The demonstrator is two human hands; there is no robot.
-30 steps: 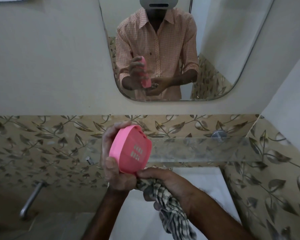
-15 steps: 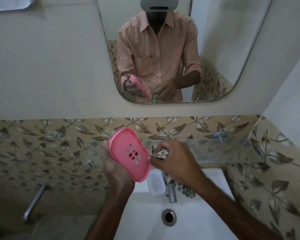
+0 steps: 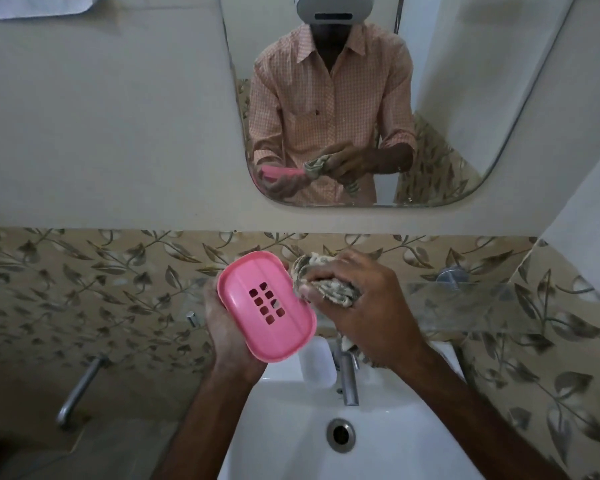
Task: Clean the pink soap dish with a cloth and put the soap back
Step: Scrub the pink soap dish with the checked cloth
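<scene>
My left hand (image 3: 227, 332) holds the pink soap dish (image 3: 265, 304) from below, above the sink, its slotted inner face turned up toward me. My right hand (image 3: 357, 306) grips a bunched checked cloth (image 3: 326, 284) just right of the dish, the wad touching the dish's upper right rim. The cloth's loose end hangs down behind my right wrist. A white bar of soap (image 3: 317, 363) lies on the back ledge of the white sink (image 3: 291, 445), left of the tap.
A chrome tap (image 3: 349, 379) stands at the sink's back with the drain (image 3: 341, 434) in front of it. A glass shelf (image 3: 465, 299) runs along the tiled wall on the right. A metal wall tap (image 3: 78, 389) juts out at lower left. The mirror (image 3: 361, 98) hangs above.
The dish went from tilted on edge to lying flatter, face up. My right hand rose from under the dish with the cloth and now holds it bunched at the dish's right rim.
</scene>
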